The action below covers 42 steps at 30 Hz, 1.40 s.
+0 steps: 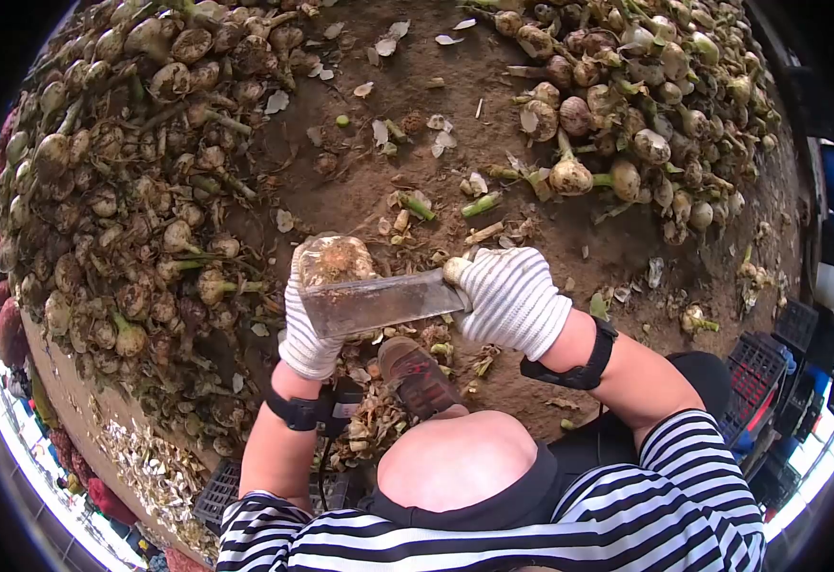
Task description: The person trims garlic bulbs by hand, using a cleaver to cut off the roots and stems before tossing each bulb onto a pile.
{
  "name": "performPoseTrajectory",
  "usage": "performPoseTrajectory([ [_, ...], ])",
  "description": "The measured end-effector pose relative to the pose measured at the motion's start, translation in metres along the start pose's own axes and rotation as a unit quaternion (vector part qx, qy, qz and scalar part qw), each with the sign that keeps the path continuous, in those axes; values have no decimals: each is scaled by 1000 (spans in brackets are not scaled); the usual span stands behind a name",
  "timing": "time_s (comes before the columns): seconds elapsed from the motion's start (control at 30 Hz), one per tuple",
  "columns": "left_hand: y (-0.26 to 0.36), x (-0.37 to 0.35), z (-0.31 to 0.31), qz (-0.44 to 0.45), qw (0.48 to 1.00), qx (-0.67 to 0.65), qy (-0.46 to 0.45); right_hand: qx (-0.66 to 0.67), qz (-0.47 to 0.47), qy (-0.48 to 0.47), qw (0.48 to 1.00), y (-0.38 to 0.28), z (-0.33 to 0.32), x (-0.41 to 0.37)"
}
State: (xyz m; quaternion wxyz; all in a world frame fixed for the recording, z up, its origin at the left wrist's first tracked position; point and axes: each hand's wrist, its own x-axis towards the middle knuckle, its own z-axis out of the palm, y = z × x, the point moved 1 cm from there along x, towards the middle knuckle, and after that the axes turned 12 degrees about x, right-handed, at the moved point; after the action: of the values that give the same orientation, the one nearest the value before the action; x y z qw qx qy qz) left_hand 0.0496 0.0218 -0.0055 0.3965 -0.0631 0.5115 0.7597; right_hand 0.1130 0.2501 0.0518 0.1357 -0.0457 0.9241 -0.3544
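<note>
My left hand (305, 315), in a white striped knit glove, is closed round a large garlic bulb (339, 257) whose brown root end faces up. A cleaver (383, 302) with a wide, dirt-smeared rectangular blade is gripped by its handle in my right hand (514, 294), gloved the same way. The blade lies crosswise between the hands, its far end overlapping the lower side of the bulb and the left glove in this view. Below the blade, a brown shoe (420, 377) stands among dry trimmings (374, 419).
A big heap of garlic bulbs with stems (140, 191) covers the left side, and another heap (646, 105) lies at upper right. Cut green stems (481, 205) and papery skins (393, 38) litter the earth floor (321, 105). Plastic crates (758, 367) stand at right.
</note>
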Motion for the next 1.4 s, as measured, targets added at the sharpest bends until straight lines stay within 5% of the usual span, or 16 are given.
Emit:
performPoseTrajectory([
  [0.1, -22, 0, 24, 120, 993, 20, -5, 23, -8, -24, 999, -9, 0, 6],
  [0.27, -41, -11, 16, 41, 997, -60, 34, 54, -21, -6, 998, 7, 11, 6],
  [0.3, -34, -15, 23, 94, 993, 62, 34, 28, -1, -7, 1000, 19, 17, 5],
  [0.37, -6, -15, 39, 149, 971, 187, 26, -17, 231, -144, 962, 57, 10, 12],
  [0.43, 15, -25, 46, 54, 998, 36, -12, -41, 277, -106, 954, 83, 17, -6],
  [0.53, 24, 7, 33, 155, 939, 299, 66, 55, 269, 16, 961, 68, 4, -7],
  [0.63, 20, 21, 2, 238, 891, 387, 24, 123, 246, 50, 960, 59, 2, -9],
  [0.77, 10, 19, 9, 161, 979, 117, 42, 239, 258, -42, 935, 48, 4, -16],
  [0.83, 8, 10, 12, 142, 967, 207, 53, 225, 240, -51, 943, 47, 6, -17],
  [0.9, 7, 6, 9, -74, 995, -64, -10, 179, 226, -48, 956, 43, 2, -15],
  [0.93, 17, 2, 28, -36, 993, -36, -106, 135, 209, -49, 967, 40, -1, -14],
  [1.07, 12, 2, 38, -89, 991, -91, -46, 114, 214, -100, 965, 29, -13, -10],
  [1.13, 11, 6, 32, -157, 987, 0, -31, 74, 203, -105, 971, 27, -14, -10],
  [1.23, 11, 12, 42, -58, 973, 221, 28, 49, 192, -107, 974, 20, -19, -8],
  [1.3, 18, 7, 52, -111, 954, 274, 58, 46, 180, -115, 976, 14, -19, -4],
  [1.4, 17, 3, 53, 121, 901, 404, 98, 27, 191, -127, 973, 24, -10, -6],
])
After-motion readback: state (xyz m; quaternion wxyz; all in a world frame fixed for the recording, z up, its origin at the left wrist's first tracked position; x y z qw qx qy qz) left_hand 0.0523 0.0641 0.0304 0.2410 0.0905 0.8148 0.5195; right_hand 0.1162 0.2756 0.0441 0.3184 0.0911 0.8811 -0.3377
